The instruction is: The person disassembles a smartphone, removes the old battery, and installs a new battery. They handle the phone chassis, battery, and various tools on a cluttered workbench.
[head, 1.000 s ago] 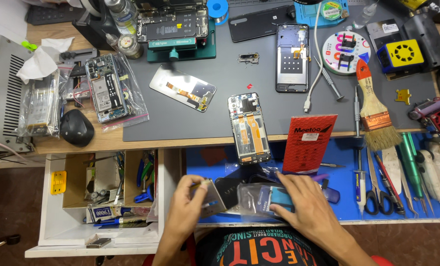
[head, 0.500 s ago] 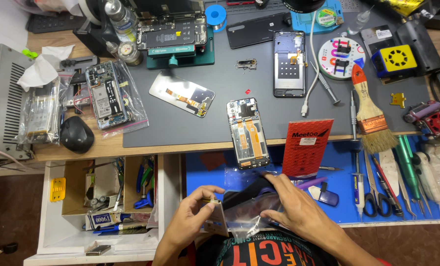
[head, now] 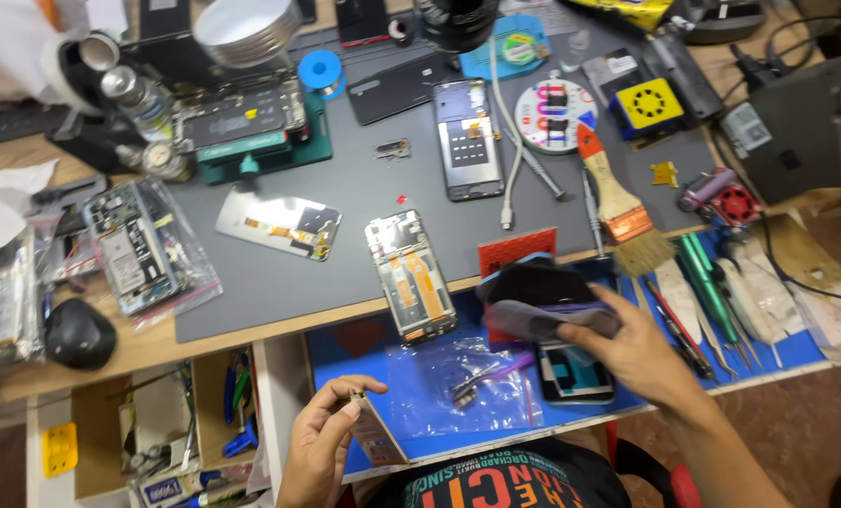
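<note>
Clamped in the left hand (head: 331, 437) is a thin flat part (head: 378, 433), its face indistinct, while the right hand (head: 642, 353) grips a dark pouch (head: 543, 296) hiding whatever lies beneath.

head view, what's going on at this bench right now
A person is at a phone repair bench. The left hand holds a small flat rectangular part by its edge, near the lap. The right hand grips a dark bag or pouch over the blue mat. An opened phone frame straddles the edge of the grey mat, with a clear plastic bag lying below it and a brush to the right.
</note>
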